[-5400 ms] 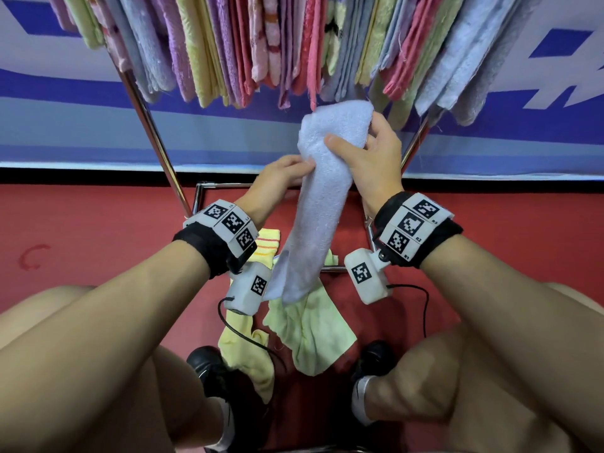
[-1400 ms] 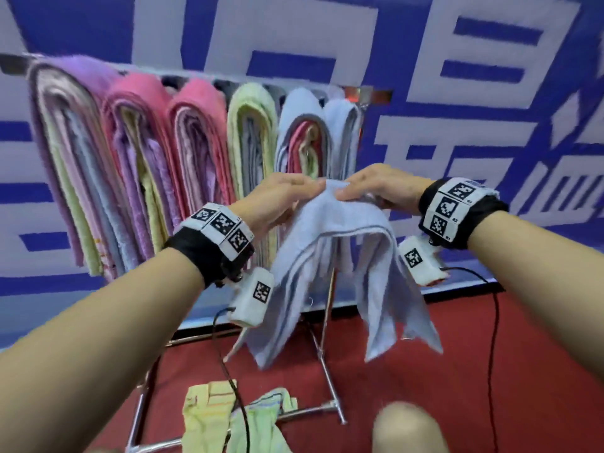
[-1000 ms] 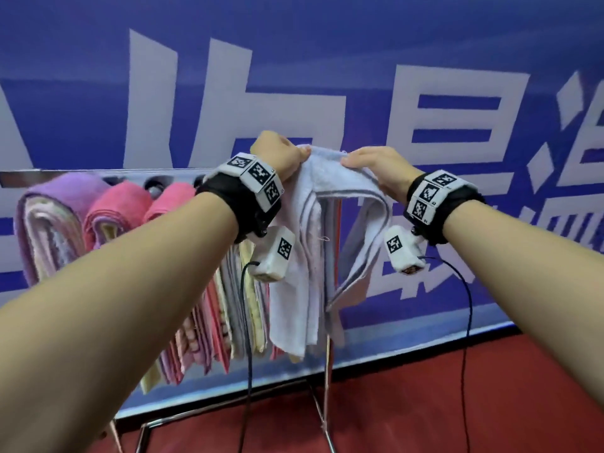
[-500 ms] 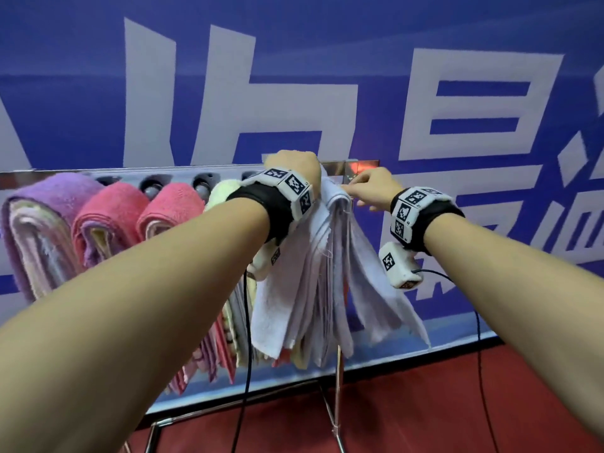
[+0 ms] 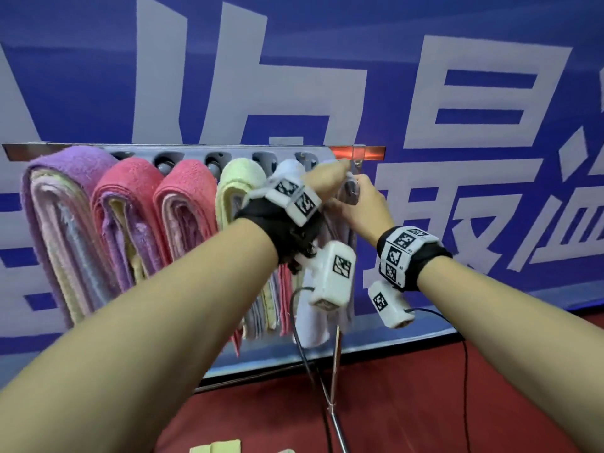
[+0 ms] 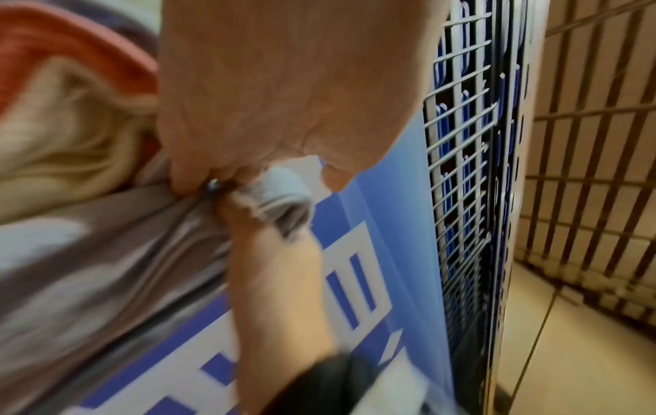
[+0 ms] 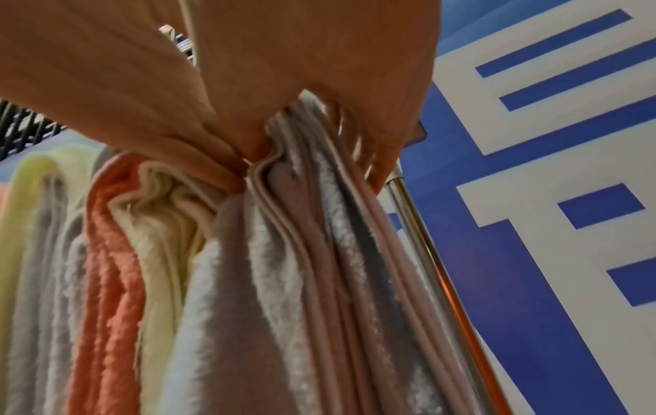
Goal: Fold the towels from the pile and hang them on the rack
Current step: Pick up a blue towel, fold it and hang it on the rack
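Observation:
A metal rack (image 5: 196,148) carries several folded towels: purple, pink, yellow-green. At its right end hangs the light blue towel (image 5: 312,325), draped over the rod. My left hand (image 5: 330,178) reaches over the top of it by the rod's end. In the left wrist view that hand (image 6: 262,174) pinches the towel's bunched fold (image 6: 284,196). My right hand (image 5: 359,204) grips the towel just below and to the right. The right wrist view shows its fingers (image 7: 387,157) squeezing the hanging layers (image 7: 319,224) together beside the chrome post (image 7: 426,252).
A blue banner with white characters (image 5: 457,93) stands close behind the rack. The rack's thin leg (image 5: 336,403) drops to the red floor (image 5: 457,403). Yellow-green towels (image 5: 215,447) lie at the bottom edge. A wire mesh panel (image 6: 461,168) stands past the banner's end.
Both hands lifted the blue towel from low up over the rack's right end. Since half a second ago they have closed in together at the rod and the towel hangs narrower.

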